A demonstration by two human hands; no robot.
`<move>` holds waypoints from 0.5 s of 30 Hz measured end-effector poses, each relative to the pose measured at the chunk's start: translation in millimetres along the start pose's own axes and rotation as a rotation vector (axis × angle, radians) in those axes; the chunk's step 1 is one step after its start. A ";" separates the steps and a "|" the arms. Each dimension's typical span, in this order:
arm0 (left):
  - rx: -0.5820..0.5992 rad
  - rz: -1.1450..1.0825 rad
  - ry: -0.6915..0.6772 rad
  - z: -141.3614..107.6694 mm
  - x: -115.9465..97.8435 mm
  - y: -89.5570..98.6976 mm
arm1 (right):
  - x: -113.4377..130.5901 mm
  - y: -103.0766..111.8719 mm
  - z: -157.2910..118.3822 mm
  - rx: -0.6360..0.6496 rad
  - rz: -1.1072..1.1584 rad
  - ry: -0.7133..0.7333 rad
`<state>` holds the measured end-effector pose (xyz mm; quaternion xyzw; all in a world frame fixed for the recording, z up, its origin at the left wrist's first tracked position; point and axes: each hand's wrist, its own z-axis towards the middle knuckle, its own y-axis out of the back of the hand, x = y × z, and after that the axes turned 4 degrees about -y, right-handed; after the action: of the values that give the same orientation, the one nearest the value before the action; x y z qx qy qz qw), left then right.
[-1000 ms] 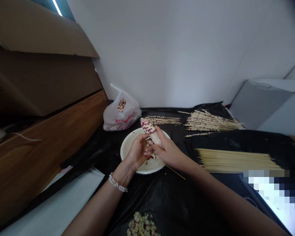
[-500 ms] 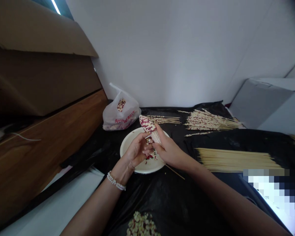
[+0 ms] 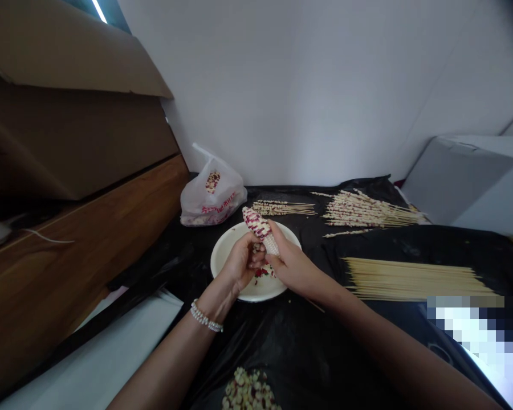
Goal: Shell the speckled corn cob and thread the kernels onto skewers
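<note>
In my head view, the corn cob (image 3: 256, 223) is between my hands, over the bowl (image 3: 223, 244). Its near part looks stripped; purple-and-white kernels remain toward the tip. Loaded skewers (image 3: 354, 209) lie beyond my right hand (image 3: 291, 263), bare skewers (image 3: 414, 279) to its right. That hand wraps the cob; my left hand (image 3: 239, 261) is half curled against it, though I can't tell whether it pinches a kernel.
</note>
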<state>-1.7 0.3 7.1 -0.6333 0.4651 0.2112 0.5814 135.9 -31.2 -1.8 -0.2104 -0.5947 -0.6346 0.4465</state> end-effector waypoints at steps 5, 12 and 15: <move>-0.039 0.080 -0.068 -1.3 4.4 -2.7 | 4.8 0.1 0.3 0.009 0.083 -0.046; -0.001 0.033 -0.131 -5.3 4.6 -8.2 | 8.9 8.6 -0.9 0.097 0.395 -0.183; 0.045 0.002 -0.025 -3.6 1.1 -4.5 | 9.4 13.0 -0.1 0.118 0.463 -0.223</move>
<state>1.6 -4.0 9.5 -0.6170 0.4628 0.2093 0.6011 141.7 -32.9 13.0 -0.3832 -0.6120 -0.4528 0.5230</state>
